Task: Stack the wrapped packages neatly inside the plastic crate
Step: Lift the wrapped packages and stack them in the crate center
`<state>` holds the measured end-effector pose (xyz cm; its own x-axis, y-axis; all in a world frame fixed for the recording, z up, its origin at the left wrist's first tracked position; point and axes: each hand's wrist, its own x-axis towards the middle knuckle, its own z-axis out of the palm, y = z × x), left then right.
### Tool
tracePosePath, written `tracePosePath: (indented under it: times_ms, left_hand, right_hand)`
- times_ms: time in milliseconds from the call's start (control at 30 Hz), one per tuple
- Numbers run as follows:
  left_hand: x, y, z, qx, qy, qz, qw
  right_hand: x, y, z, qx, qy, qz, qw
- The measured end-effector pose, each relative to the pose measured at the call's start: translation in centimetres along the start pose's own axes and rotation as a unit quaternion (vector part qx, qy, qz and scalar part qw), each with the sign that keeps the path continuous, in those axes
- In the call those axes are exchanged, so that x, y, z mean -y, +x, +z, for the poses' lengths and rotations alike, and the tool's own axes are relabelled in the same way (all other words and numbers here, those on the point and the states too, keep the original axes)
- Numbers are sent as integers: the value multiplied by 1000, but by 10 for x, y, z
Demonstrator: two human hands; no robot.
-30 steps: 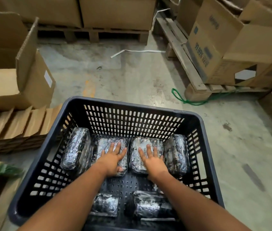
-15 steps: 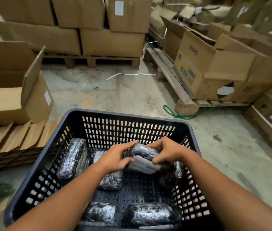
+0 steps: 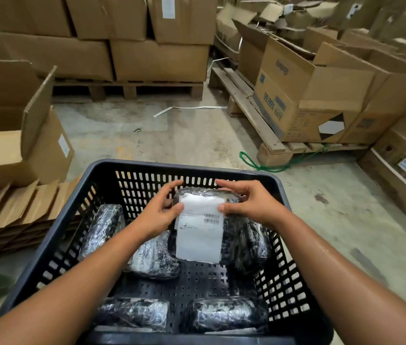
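Labelled package (image 3: 200,227) upright, long axis vertical, both hands gripping, above crate (image 3: 132,165)

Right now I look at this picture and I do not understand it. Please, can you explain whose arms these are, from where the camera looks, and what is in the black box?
There is no machine here. A person wears a camera on the head, so you look forward and down along the person's own bare arms.

The black box is a plastic crate with holes in its walls, standing on a concrete floor among cardboard boxes and wooden pallets.

Inside lie several packages wrapped in shiny film, for example one at the left wall and two near the front.

The left hand and right hand together hold one more package tilted up, so its white label with barcodes faces the camera.
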<state>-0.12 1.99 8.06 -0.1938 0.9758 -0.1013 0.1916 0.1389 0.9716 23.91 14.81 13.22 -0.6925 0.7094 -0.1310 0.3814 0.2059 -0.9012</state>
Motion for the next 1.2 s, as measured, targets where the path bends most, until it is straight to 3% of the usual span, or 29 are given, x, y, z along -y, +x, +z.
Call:
tracePosePath:
  times_ms: [133,300,567,700,833,967,1200]
  left_hand:
    - [9,-4,12,56,122,30,990]
    - [36,-12,30,198,314,-12,928]
    - [61,4,54,179,385,-40,905]
    - [76,12,65,174,454,-49,872]
    - [92,18,65,158,517,-36,841]
    - [105,19,62,199,573,-10,795]
    - [115,20,68,200,572,-25,795]
  right_hand:
    - [-14,5,17,-9,-1,29,1000]
    - [-36,6,19,13,4,97,995]
    - [-50,13,35,-24,-113,135,984]
    - [-59,20,48,-40,-215,137,966]
    - [-73,20,69,77,-390,160,903]
    - [-85,10,98,194,-425,221,856]
    - [-77,11,105,203,-432,255,841]
